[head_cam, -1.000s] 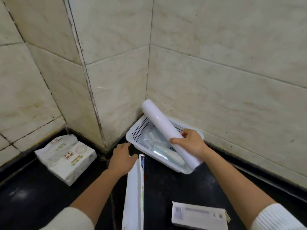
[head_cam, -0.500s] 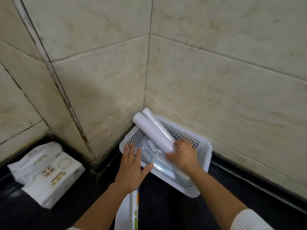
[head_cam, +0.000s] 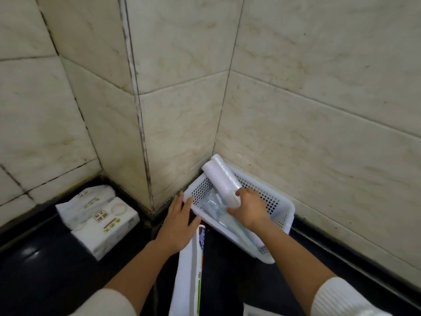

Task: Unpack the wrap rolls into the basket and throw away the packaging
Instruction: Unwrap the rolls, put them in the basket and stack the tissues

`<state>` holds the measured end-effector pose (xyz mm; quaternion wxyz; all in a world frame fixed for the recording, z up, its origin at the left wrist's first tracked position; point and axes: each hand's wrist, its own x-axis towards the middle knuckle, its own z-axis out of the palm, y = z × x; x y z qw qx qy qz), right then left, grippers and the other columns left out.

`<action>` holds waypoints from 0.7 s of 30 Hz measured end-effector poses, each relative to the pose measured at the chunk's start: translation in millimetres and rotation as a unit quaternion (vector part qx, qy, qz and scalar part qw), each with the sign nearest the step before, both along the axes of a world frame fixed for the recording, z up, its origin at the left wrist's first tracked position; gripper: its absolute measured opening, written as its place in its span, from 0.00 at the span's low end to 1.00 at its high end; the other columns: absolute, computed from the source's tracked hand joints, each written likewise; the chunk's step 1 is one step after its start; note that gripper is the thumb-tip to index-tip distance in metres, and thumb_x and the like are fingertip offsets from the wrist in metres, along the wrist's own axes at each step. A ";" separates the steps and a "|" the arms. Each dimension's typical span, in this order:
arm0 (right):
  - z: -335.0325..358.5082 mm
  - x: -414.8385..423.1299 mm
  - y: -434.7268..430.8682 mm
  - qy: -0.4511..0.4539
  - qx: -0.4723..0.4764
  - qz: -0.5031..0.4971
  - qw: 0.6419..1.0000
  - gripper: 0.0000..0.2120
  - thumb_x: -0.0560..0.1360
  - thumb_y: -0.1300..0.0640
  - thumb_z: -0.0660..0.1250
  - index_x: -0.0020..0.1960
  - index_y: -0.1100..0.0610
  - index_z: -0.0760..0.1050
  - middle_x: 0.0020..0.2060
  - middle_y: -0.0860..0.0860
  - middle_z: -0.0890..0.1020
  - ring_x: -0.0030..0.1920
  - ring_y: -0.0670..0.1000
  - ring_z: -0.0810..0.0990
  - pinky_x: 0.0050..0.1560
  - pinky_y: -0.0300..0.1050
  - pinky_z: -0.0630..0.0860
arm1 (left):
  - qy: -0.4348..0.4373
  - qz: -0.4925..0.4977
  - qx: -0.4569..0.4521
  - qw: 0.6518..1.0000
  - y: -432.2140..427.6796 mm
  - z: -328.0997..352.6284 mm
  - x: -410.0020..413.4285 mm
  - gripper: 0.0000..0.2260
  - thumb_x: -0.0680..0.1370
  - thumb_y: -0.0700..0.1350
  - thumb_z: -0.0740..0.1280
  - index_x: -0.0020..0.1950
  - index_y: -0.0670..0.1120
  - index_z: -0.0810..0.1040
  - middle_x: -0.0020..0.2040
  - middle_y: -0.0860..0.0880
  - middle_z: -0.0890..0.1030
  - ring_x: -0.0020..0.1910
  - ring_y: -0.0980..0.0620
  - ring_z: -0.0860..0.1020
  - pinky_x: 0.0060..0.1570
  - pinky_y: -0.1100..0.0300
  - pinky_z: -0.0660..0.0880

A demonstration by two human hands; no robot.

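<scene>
A white perforated basket [head_cam: 283,212] sits in the tiled corner on the dark counter. Two wrap rolls lie slanted in it, their far ends over the back rim: a white roll [head_cam: 218,184] and a clear shiny roll [head_cam: 226,173] beside it. Clear plastic items [head_cam: 218,208] lie on the basket floor. My right hand [head_cam: 249,208] rests on the near end of the white roll, fingers curled around it. My left hand [head_cam: 176,221] lies flat with spread fingers against the basket's left rim. A long white carton [head_cam: 189,272] stands edge-up just below my left hand.
Wrapped tissue packs [head_cam: 98,221] lie at the left against the wall. A corner of another white box [head_cam: 251,311] shows at the bottom edge. Tiled walls close in behind and to the right of the basket.
The white roll went from raised above the basket to lying in it beside the clear roll. My left hand moved from the carton to the basket's rim. The camera shifted right, then left.
</scene>
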<state>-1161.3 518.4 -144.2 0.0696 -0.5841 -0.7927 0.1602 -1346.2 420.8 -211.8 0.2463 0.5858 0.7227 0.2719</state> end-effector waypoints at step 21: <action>-80.5 -220.5 -145.7 0.027 -0.105 0.209 0.972 0.36 0.74 0.47 0.66 0.77 0.51 0.53 0.72 0.55 0.65 0.71 0.56 0.64 0.66 0.54 0.70 | -0.037 0.363 -0.051 0.930 -180.1 -37.1 -191.5 0.20 0.80 0.46 0.60 0.72 0.49 0.64 0.71 0.43 0.66 0.69 0.45 0.64 0.65 0.50 0.69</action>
